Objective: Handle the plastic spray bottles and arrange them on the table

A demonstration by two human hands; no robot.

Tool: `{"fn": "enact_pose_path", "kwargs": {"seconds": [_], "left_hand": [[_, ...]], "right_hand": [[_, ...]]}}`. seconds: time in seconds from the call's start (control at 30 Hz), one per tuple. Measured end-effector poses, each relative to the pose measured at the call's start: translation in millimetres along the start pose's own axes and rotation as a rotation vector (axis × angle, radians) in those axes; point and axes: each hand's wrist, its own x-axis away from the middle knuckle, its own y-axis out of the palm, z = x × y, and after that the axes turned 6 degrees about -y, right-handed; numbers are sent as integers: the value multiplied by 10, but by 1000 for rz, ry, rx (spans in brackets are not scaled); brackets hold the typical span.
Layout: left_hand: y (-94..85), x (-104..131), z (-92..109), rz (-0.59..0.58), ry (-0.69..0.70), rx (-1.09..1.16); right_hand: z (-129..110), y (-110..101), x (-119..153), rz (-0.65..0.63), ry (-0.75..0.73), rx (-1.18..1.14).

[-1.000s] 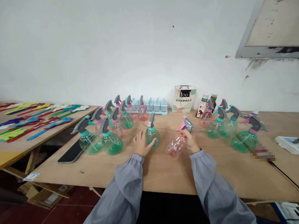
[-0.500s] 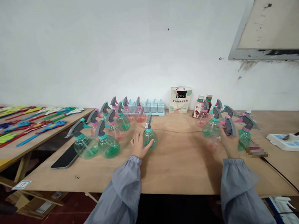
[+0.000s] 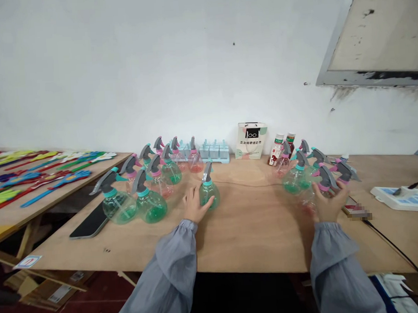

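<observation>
And at far left, flat hand-shaped sticks (image 3: 70,178) in bright colours fan across a wooden surface (image 3: 33,210). Next comes the main surface (image 3: 248,238), smooth and tan, with a slim, glossy phone (image 3: 89,223) lying near its left edge. Just beside it, a cluster of round, see-through spray bottles (image 3: 151,208) crowds together, tinted green and pink under angular grey triggers. Behind them, a pale blue rack (image 3: 214,151) of ribbed plastic sits by the wall.

Here's the left hand (image 3: 194,205), thumb and fingers spread in a wide curve at the upright green bottle (image 3: 209,196), front and centre! Further right, a crisp, boxy bag (image 3: 250,141) and two drinks (image 3: 276,150) stand at the back.

Over on the right, the right hand (image 3: 332,197) is partly open, fingers parted about the pink neck of a clear, rounded pink bottle (image 3: 307,203) beside more sprayers (image 3: 296,180); whether it grips is unclear. At far right, a flat white tray (image 3: 403,200) lies near a thin black cable (image 3: 395,237).
</observation>
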Motion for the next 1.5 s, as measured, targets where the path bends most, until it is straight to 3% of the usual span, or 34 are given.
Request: {"fn": "enact_pose_path", "kwargs": {"seconds": [0.07, 0.17, 0.43, 0.7, 0.83, 0.97, 1.03, 1.17, 1.27, 1.37, 1.5], "left_hand": [[-4, 0, 6, 1, -2, -1], [0, 0, 10, 6, 0, -8], [19, -3, -11, 6, 11, -3], [3, -6, -12, -21, 1, 6], [29, -7, -37, 12, 13, 56], [96, 16, -39, -31, 65, 173], [131, 46, -6, -106, 100, 216], [159, 113, 97, -283, 202, 246], [152, 164, 152, -367, 277, 257], [162, 223, 163, -445, 375, 265], [188, 155, 118, -486, 480, 285]], "right_hand": [[32, -12, 111, 59, -65, 75], [42, -22, 199, 33, -112, 134], [-30, 29, 159, -84, -79, 103], [12, 67, 178, -77, -68, 160], [-26, 38, 232, 40, -172, 157], [-344, 53, 394, 184, -355, -11], [-631, 122, 541, 76, -380, -130], [-1288, 418, 909, -452, -389, -319], [-1691, 712, 1143, -714, -300, -428], [-1946, 942, 1266, -780, -178, -502], [-2043, 1007, 1276, -696, -14, -565]]}}
